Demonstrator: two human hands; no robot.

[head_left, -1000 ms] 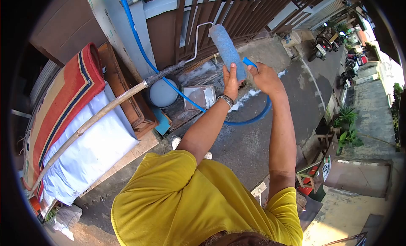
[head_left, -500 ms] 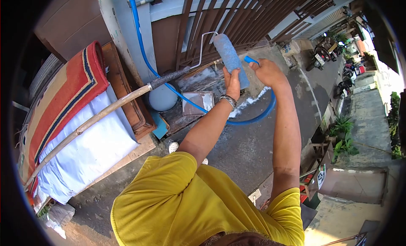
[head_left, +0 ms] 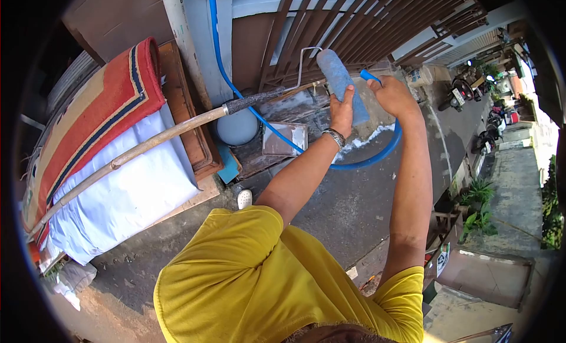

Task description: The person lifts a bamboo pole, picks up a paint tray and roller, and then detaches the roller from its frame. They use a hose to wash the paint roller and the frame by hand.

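My left hand [head_left: 341, 112] is wrapped round the lower part of a fuzzy blue-grey paint roller [head_left: 336, 71], with the thumb pointing up. The roller's wire frame runs back to a long bamboo pole [head_left: 165, 134], which slants down to the left across a white sheet. In my closed right hand [head_left: 394, 96] is a blue hose [head_left: 392, 143], its open end pointing at the roller. The hose loops down below both hands and passes back over the pole. I cannot make out water leaving the hose end.
Near the pole stand a round bucket [head_left: 237, 128] with grey contents and a paint-smeared tray [head_left: 286, 139]. A red rug [head_left: 112, 95] and white sheet [head_left: 127, 175] lie over wooden furniture. A slatted brown gate [head_left: 354, 24] rises ahead; motorbikes [head_left: 457, 97] stand further along the alley.
The whole scene has shifted slightly right in view. Both hands keep their holds, and the left thumb now stands up more along the roller.
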